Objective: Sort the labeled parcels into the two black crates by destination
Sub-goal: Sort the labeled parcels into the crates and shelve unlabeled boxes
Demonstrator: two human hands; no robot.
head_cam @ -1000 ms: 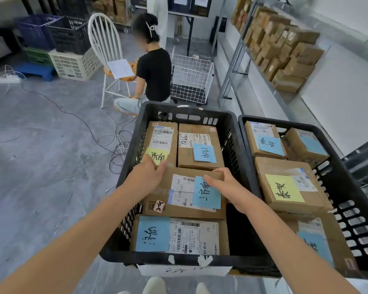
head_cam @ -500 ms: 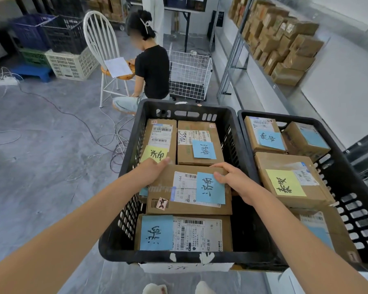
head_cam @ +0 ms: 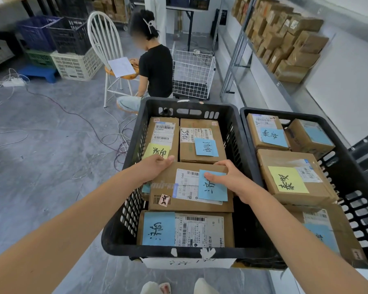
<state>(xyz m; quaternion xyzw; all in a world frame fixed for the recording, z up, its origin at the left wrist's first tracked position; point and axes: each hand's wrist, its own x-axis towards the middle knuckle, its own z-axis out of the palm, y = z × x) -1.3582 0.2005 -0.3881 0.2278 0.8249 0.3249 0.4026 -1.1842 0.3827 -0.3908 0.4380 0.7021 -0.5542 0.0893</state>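
Though partly under right hand (head_cam: 232,179), blue note (head_cam: 214,188) on parcel (head_cam: 168,177)

Left crate (head_cam: 123,225): parcels (head_cam: 228,230) cover the floor; open strip along right wall beside middle parcel (head_cam: 168,177). Right crate (head_cam: 361,209): open pocket at right wall, beside yellow-noted parcel (head_cam: 270,160). Both crates open-topped.

Your brown cardboard parcel (head_cam: 189,187) with a blue note is lying flat atop others in the left black plastic crate (head_cam: 117,234).
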